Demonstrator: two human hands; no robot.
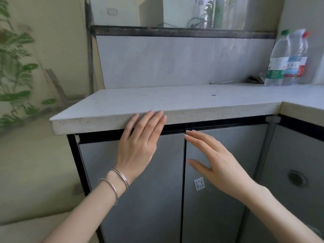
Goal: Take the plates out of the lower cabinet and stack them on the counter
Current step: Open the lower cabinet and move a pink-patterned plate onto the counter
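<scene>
The left hand [140,142] is held open against the counter [175,100] edge. The right hand [215,158] is spread flat, empty, before the closed cabinet doors [215,207].

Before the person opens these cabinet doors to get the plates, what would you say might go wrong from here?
1. No handles show on the closed cabinet doors; the right hand, its fingertips at the seam between them, may slip or get pinched prying one open.
2. The counter overhangs the doors, so a rising head or plate could strike its edge.
3. The bottles and the metal utensil take up the right end, so stacking is probably safer on the bare left part.
</scene>
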